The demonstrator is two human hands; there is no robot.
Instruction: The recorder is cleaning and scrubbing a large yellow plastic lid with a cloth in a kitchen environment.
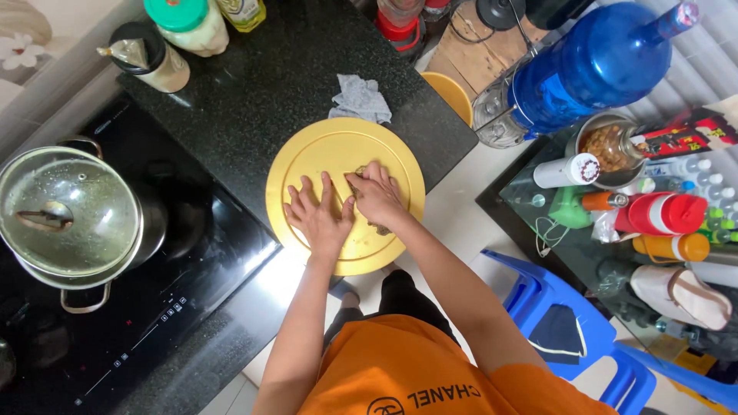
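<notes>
— What do we see of the hands first?

— Our left hand (319, 215) lies flat on the round yellow board (307, 157), fingers (307, 190) stretched out and a little spread, palm down. It grips nothing — it only presses on the board.

— And the other one?

— Our right hand (377, 194) is just beside it, touching it at the thumb side. Its fingers are curled over a small brownish piece of food (357, 178), which sits near the middle of the board. Whether they pinch it or only hold it down, we cannot tell.

— Where does the board lie?

— On a black speckled counter (261, 84), with its near edge hanging over the counter's edge. A crumpled grey cloth (360, 100) lies just beyond its far rim.

— What is around us?

— To the left, a steel pot with a glass lid (65, 215) stands on a dark cooktop (154, 307). Two jars (173, 42) stand at the far left of the counter. To the right is a large blue water bottle (596, 65), a glass table full of bottles (661, 215), and a blue plastic chair (569, 330) near us.
</notes>
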